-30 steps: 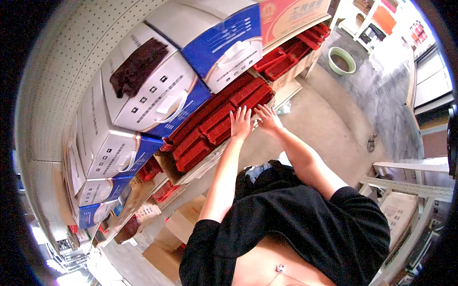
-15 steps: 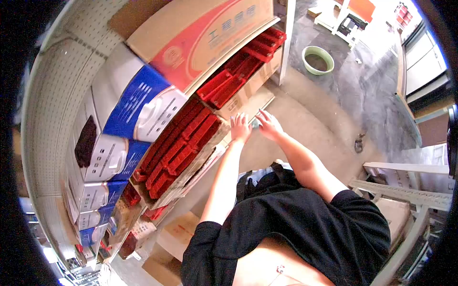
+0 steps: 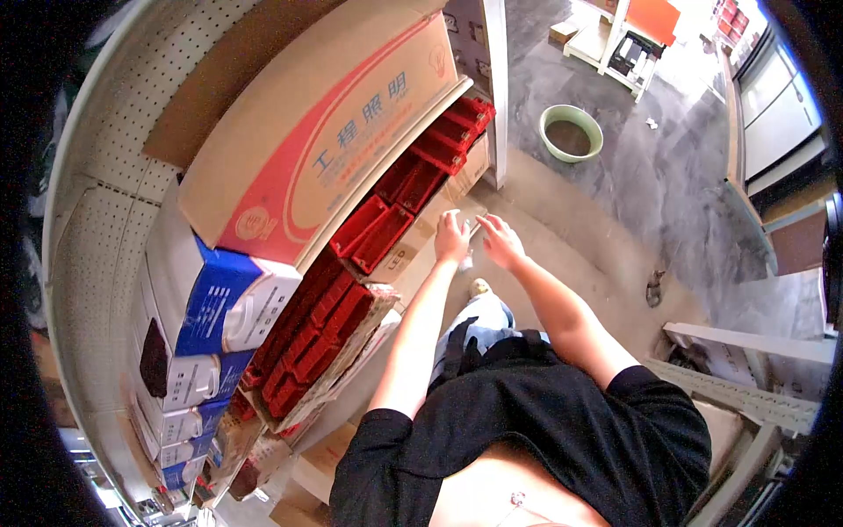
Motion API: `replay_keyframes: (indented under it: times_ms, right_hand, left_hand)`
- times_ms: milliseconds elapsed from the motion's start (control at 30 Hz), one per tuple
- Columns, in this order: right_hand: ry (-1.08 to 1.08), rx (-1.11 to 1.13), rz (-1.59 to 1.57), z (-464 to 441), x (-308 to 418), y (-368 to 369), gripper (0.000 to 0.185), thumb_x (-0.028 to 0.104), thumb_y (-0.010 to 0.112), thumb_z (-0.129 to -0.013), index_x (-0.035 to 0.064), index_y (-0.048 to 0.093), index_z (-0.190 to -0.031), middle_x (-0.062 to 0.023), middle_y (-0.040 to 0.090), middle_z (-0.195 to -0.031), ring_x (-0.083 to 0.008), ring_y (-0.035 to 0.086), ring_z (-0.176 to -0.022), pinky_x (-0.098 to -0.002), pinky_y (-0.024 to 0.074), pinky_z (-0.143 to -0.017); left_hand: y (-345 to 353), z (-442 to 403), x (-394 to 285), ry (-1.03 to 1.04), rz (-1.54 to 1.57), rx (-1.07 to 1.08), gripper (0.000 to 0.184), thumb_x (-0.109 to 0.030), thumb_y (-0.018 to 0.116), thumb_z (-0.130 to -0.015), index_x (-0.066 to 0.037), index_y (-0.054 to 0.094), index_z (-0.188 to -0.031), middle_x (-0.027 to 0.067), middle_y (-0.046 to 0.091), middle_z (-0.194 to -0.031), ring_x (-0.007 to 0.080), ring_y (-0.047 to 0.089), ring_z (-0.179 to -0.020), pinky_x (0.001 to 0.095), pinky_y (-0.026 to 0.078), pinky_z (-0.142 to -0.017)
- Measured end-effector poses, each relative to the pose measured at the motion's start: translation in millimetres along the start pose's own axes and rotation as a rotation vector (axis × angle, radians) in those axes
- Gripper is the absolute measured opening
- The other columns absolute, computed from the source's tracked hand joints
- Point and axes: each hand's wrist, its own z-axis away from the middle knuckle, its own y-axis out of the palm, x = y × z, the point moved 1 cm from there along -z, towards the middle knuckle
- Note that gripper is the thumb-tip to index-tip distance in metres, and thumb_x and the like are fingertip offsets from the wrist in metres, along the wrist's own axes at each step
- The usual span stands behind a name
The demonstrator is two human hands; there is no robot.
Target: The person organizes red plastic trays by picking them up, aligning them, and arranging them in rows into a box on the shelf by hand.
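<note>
In the head view my left hand [image 3: 452, 241] and my right hand [image 3: 501, 243] are held out close together in front of my body. The fingers of both are bent inward, with the fingertips near each other. A small, thin, pale thing shows between them, too small to name. To the left of my hands are red plastic bins [image 3: 373, 234] on the shelf and a brown carton [image 3: 401, 256] marked LED. Neither hand touches them.
A large brown carton [image 3: 334, 123] and blue-and-white boxes [image 3: 224, 303] fill the shelving on the left. A green basin [image 3: 595, 140] stands on the floor ahead. Further right lies a small grey shape [image 3: 654, 288] like a cat. A white metal frame [image 3: 746, 342] is at right.
My view has shifted, and a shoe and trouser leg now show below my hands. My fingers, more spread before, are now curled closer together.
</note>
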Motion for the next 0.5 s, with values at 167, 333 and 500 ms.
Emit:
replay_keyframes:
  times_ms: [167, 333, 500]
  right_hand:
    - [-0.004, 0.006, -0.016, -75, -13, -27, 0.060, 0.009, 0.052, -0.074, 0.0184, 0.036, -0.132, -0.0162, 0.047, -0.118, -0.0345, 0.052, -0.102, -0.0416, 0.0454, -0.085]
    - [0.012, 0.034, -0.065, -134, -18, -43, 0.066, 0.009, 0.049, -0.078, 0.0212, 0.024, -0.137, -0.0174, 0.049, -0.112, -0.0348, 0.054, -0.099, -0.0428, 0.0460, -0.083]
    - [0.011, 0.232, 0.019, -181, -21, -56, 0.075, 0.010, 0.051, -0.079, 0.0242, 0.012, -0.142, -0.0226, 0.049, -0.113, -0.0378, 0.054, -0.098, -0.0433, 0.0463, -0.084]
  left_hand:
    - [28, -82, 10, -0.309, 0.221, -0.266, 0.026, -0.017, 0.057, -0.082, -0.002, 0.048, -0.100, 0.0173, 0.054, -0.095, 0.0333, 0.054, -0.091, 0.0421, 0.045, -0.075]
    - [52, -128, 34, -0.604, 0.221, -0.316, 0.031, -0.024, 0.058, -0.083, 0.002, 0.048, -0.097, 0.0186, 0.054, -0.094, 0.0338, 0.054, -0.090, 0.0424, 0.045, -0.075]
    - [58, -149, 38, -0.849, 0.248, -0.405, 0.043, -0.032, 0.064, -0.078, 0.003, 0.048, -0.096, 0.0194, 0.055, -0.094, 0.0346, 0.055, -0.088, 0.0430, 0.045, -0.074]
